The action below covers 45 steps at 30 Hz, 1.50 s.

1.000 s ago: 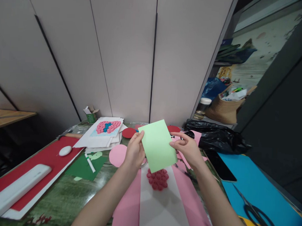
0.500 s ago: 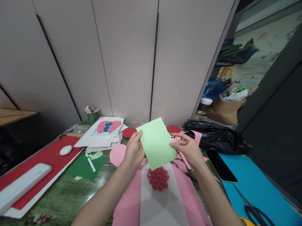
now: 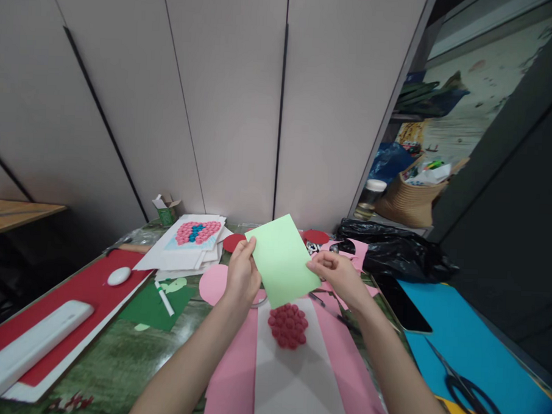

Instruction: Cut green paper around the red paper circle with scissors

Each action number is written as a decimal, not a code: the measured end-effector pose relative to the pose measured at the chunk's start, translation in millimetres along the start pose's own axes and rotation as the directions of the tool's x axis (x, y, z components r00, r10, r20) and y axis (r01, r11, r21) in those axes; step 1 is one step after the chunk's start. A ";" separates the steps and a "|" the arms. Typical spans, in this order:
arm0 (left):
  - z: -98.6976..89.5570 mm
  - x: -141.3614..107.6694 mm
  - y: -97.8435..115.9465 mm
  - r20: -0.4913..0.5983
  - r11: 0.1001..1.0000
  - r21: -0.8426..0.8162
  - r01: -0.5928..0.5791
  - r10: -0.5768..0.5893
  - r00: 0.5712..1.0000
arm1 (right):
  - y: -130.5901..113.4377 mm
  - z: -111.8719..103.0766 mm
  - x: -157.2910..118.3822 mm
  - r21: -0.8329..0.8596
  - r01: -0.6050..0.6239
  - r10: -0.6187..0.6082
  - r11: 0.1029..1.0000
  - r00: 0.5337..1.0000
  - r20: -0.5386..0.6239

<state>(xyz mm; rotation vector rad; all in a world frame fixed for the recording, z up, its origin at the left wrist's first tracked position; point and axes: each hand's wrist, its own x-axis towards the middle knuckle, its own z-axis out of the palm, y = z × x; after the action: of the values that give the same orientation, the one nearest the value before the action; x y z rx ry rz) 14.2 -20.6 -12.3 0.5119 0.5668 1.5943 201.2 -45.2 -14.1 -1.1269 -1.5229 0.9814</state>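
Note:
A light green sheet of paper (image 3: pixel 283 259) is held up in the air, tilted, between both hands. My left hand (image 3: pixel 244 273) pinches its left edge, thumb on the front and fingers behind. On the other side, my right hand (image 3: pixel 334 273) grips the right edge between thumb and fingertips. Below the sheet, a cluster of dark pink rounded pieces (image 3: pixel 288 326) sits on a white paper strip (image 3: pixel 295 385). Pink paper (image 3: pixel 232 364) lies under that strip on both sides. A pink paper circle (image 3: pixel 213 283) rests beside my left hand.
Scissors (image 3: pixel 471 392) lie on blue paper (image 3: pixel 463 325) at the right, near a phone (image 3: pixel 402 303). At left are a marker (image 3: pixel 164 298) on dark green paper (image 3: pixel 150 314), a white bar-shaped device (image 3: pixel 36 349), and stacked sheets (image 3: pixel 182 261). A black plastic bag (image 3: pixel 406 252) stands behind.
My right hand has curled its fingers in and shifted slightly along the sheet's right edge. The green sheet has moved a little to the left. My left hand keeps its hold.

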 end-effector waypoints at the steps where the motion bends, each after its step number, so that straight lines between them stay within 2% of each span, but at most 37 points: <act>1: 0.1 0.0 0.5 0.000 1.000 0.004 -0.013 0.013 1.000 | -0.7 0.3 -0.3 -0.003 0.013 -0.013 1.000 1.000 0.014; 4: 0.0 0.2 1.2 -0.003 0.999 0.017 -0.035 0.035 0.999 | -2.2 0.6 -1.0 -0.038 0.017 -0.016 0.999 0.999 0.035; 10: -3.1 4.1 -3.8 -0.011 0.999 0.029 -0.021 0.021 1.000 | 0.8 1.3 -1.0 -0.087 -0.022 0.019 0.996 0.999 -0.037; 16: -2.6 4.0 -1.8 -0.045 0.999 0.019 -0.040 0.040 0.998 | -0.9 0.3 -2.2 -0.086 -0.062 0.064 0.994 0.998 0.023; 24: -1.3 2.0 -3.3 -0.045 0.997 0.023 -0.077 0.078 0.996 | -3.8 0.2 -2.3 -0.085 -0.074 0.073 0.994 0.997 -0.015; 26: 0.3 0.5 -1.9 0.003 0.993 0.041 -0.112 0.112 0.994 | -1.7 -0.3 -1.7 -0.071 -0.058 0.057 0.996 0.998 -0.025; 28: 3.1 -2.5 0.0 0.108 0.990 0.081 -0.120 0.111 0.988 | 0.9 -1.5 -1.2 -0.064 -0.030 0.027 0.998 0.998 -0.052; 31: 7.0 -7.8 0.2 0.256 0.984 0.166 -0.056 0.012 0.966 | 2.8 -3.8 -1.1 -0.053 0.010 -0.016 0.999 0.995 -0.100; 33: 7.8 -10.0 -2.5 0.285 0.979 0.198 -0.048 -0.010 0.958 | 1.8 -5.4 -1.1 -0.058 0.021 -0.027 0.998 0.995 -0.099; 36: 6.8 -11.9 -8.6 0.305 0.961 0.259 -0.100 0.017 0.952 | -3.3 -7.6 -0.5 -0.081 0.053 -0.058 0.995 0.997 -0.058; 39: 7.1 -16.8 -13.4 0.345 0.930 0.353 -0.098 -0.033 0.938 | -9.4 -8.8 -0.5 -0.102 0.121 -0.136 0.987 0.977 -0.161; 42: 10.6 -26.7 -16.6 0.381 0.909 0.415 -0.044 -0.130 0.915 | -11.6 -7.7 -2.6 -0.127 0.150 -0.186 0.980 0.920 -0.344; 45: 14.5 -37.9 -19.6 0.407 0.894 0.448 -0.030 -0.174 0.897 | -10.8 -4.4 -5.9 -0.152 0.145 -0.201 0.978 0.860 -0.470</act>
<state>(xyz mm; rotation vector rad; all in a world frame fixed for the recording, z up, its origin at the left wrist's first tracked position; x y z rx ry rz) 42.1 -56.0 -13.3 1.1508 0.5948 1.2121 204.1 -53.4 -4.3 -1.1821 -1.2484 0.4448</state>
